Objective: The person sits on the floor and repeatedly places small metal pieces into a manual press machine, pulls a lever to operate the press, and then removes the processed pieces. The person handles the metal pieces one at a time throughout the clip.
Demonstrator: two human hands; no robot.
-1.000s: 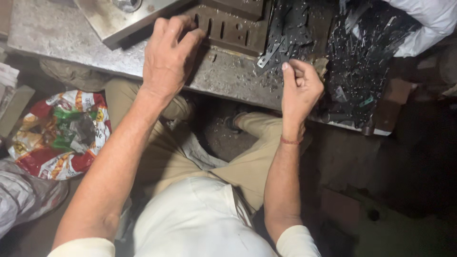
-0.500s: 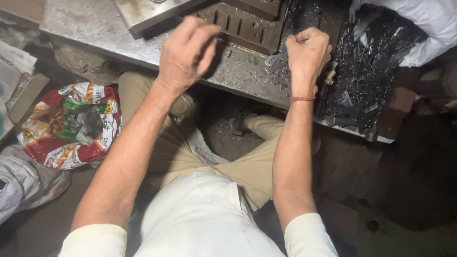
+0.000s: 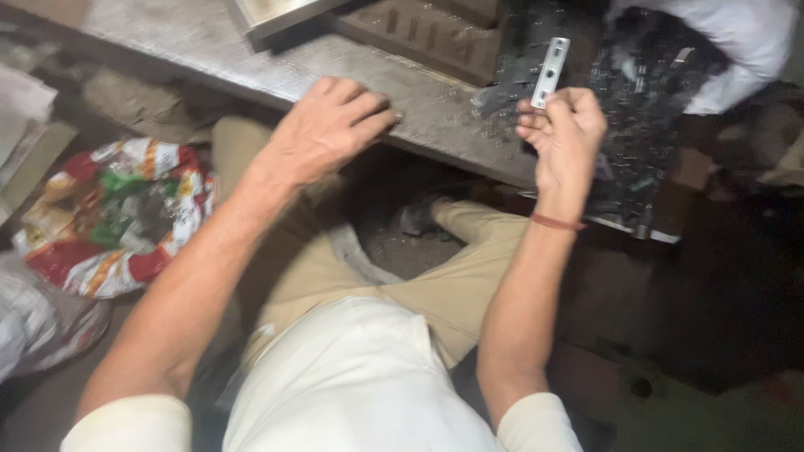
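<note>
currently the right hand (image 3: pixel 563 134) pinches a flat metal strip (image 3: pixel 550 72) at its lower end, upright above the pile of dark metal parts (image 3: pixel 645 125). the left hand (image 3: pixel 322 130) rests palm-down, fingers loose and holding nothing, at the near edge of the steel table (image 3: pixel 201 50). open room lies between the hands.

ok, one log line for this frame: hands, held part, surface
left hand: flat on grey metal table, empty | right hand: pinching slim silver metal strip upright | behind: pile of dark metal parts
</note>
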